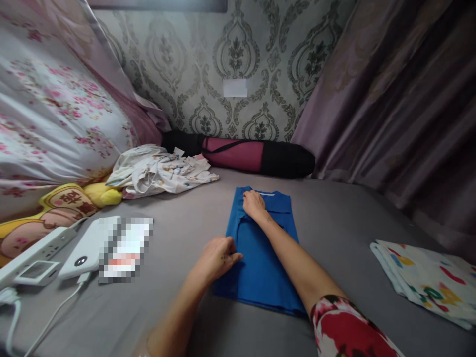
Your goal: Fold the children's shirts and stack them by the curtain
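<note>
A blue T-shirt (pixel 266 267) lies partly folded on the grey bed sheet, its collar at the far end and its sides turned inward. At the shirt's left side, my left hand (pixel 219 255) has thumb and fingers closed on the folded edge. My right hand (pixel 255 204) reaches across the shirt to the upper left, beside the collar, with its fingers curled on the cloth. The right fingertips are partly hidden behind the hand.
A folded patterned cloth (pixel 431 282) lies at right. To the left are a power bank (pixel 89 248), a blurred-out flat object (pixel 128 250), a power strip (pixel 40 250) and a plush toy (pixel 63 208). Crumpled clothes (pixel 159 168) and a long maroon-and-black bag (pixel 238 154) lie along the back.
</note>
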The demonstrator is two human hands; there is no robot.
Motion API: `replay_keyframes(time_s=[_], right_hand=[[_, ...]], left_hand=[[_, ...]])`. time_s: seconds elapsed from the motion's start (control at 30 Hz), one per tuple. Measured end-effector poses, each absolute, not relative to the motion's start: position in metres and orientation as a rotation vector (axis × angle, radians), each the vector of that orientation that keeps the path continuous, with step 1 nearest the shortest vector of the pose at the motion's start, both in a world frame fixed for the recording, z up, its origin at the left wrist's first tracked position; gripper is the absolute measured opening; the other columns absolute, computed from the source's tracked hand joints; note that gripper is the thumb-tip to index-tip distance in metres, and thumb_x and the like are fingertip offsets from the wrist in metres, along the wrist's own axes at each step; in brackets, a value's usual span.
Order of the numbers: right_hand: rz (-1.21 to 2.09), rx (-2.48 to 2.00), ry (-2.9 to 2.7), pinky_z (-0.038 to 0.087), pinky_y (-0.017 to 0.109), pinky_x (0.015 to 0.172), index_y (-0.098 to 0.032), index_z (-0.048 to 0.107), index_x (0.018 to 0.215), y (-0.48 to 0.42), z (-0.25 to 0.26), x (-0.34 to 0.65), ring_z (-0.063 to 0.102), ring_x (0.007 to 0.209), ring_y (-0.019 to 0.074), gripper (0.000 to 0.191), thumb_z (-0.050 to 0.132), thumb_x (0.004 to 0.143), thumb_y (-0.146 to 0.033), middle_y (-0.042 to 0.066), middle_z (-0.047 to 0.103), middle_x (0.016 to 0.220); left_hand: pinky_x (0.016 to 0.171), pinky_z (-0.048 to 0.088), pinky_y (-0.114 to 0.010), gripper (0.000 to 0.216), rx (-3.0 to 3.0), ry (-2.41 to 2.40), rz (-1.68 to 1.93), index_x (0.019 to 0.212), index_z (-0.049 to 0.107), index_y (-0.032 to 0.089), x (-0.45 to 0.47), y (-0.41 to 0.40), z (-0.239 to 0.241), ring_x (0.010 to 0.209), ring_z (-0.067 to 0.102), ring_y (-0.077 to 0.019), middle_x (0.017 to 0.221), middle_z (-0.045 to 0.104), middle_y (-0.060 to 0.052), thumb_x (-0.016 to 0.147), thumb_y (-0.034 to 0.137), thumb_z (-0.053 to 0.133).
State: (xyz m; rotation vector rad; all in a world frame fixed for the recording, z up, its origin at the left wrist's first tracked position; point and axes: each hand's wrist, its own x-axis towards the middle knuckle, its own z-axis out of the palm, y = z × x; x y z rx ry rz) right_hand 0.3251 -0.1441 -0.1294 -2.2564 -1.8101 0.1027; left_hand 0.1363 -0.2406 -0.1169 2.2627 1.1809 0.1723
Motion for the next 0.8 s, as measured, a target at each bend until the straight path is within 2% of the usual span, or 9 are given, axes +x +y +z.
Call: replay_keyframes(time_s=[0.1,0.2,0.33,0.53,0.67,0.8], right_hand=[[0.140,-2.261,-1.804,0.038,0.029,0.094,-0.019,0.063,0.119,-0.125,-0.133,0.327,0.052,0.116,0.0221,0.037,0.033,0.098,-0.021,0.010,0.062,0.124],[0.130,-2.308,-1.753,0.037,0.031,0.093,-0.017,0.064,0.117,-0.111,-0.137,0.333,0.052,0.115,0.0243,0.035,0.036,0.098,-0.022,0.012,0.063,0.123],[0.108,-2.366,-1.697,0.033,0.036,0.096,-0.015,0.065,0.114,-0.103,-0.141,0.341,0.049,0.118,0.0272,0.029,0.049,0.093,-0.027,0.014,0.062,0.122],[0.083,-2.379,-1.691,0.032,0.039,0.095,-0.019,0.067,0.105,-0.104,-0.145,0.350,0.049,0.117,0.0268,0.025,0.050,0.092,-0.033,0.010,0.063,0.120],[0.030,-2.377,-1.681,0.031,0.039,0.093,-0.019,0.068,0.103,-0.104,-0.146,0.354,0.049,0.114,0.0265,0.023,0.051,0.092,-0.030,0.011,0.064,0.117],[0.008,-2.339,-1.707,0.030,0.039,0.093,-0.019,0.066,0.109,-0.100,-0.148,0.351,0.048,0.115,0.0265,0.025,0.048,0.091,-0.022,0.012,0.062,0.119]], left_hand=[[0.065,0.038,-0.027,0.017,2.224,1.249,0.084,0.085,0.061,0.021,0.141,-0.244,-0.117,0.082,0.061,-0.0196,0.087,0.067,-0.004,0.083,0.037,0.064],[0.066,0.038,-0.028,0.013,2.239,1.327,0.046,0.089,0.061,0.021,0.144,-0.247,-0.119,0.086,0.063,-0.0212,0.089,0.068,-0.005,0.083,0.032,0.062],[0.070,0.040,-0.028,0.012,2.275,1.355,0.041,0.092,0.061,0.021,0.145,-0.247,-0.123,0.089,0.064,-0.0213,0.090,0.069,-0.006,0.084,0.023,0.053],[0.065,0.038,-0.027,0.016,2.245,1.366,0.094,0.087,0.064,0.020,0.145,-0.248,-0.120,0.080,0.063,-0.0187,0.083,0.068,-0.005,0.081,0.018,0.049],[0.058,0.035,-0.024,0.013,2.084,1.281,0.158,0.075,0.063,0.019,0.144,-0.246,-0.113,0.068,0.059,-0.0143,0.074,0.066,-0.002,0.077,0.018,0.050],[0.060,0.034,-0.024,0.011,2.072,1.313,0.213,0.079,0.064,0.018,0.143,-0.243,-0.115,0.070,0.058,-0.0141,0.076,0.066,-0.002,0.079,0.019,0.053]])
